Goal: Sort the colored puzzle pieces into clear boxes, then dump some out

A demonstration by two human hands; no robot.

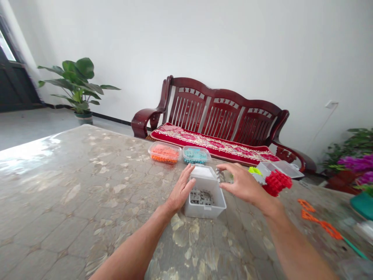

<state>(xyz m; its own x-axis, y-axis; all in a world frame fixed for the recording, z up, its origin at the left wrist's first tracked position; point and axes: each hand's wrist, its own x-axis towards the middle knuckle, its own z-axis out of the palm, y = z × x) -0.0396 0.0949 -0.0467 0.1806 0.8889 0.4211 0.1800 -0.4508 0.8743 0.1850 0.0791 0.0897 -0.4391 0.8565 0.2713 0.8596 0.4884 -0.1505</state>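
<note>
A translucent plastic box point(205, 211) stands on the table in front of me with its lid point(203, 171) tilted up at the back. Grey interlocking building pieces point(201, 197) lie inside it. My left hand point(181, 191) is at the box's left side, fingers stretched out and thumb apart, with nothing visible in it. Over the right side of the box, my right hand point(240, 182) has thumb and forefinger around a small grey building piece point(218, 174), partly hidden by the fingers.
Behind the box are tubs of orange pieces point(164, 153) and blue pieces point(196, 155). To the right are a red block cluster point(277, 182), an open clear container point(288, 169) and an orange linked chain point(320, 221). A wooden bench point(221, 112) stands beyond the table point(87, 202).
</note>
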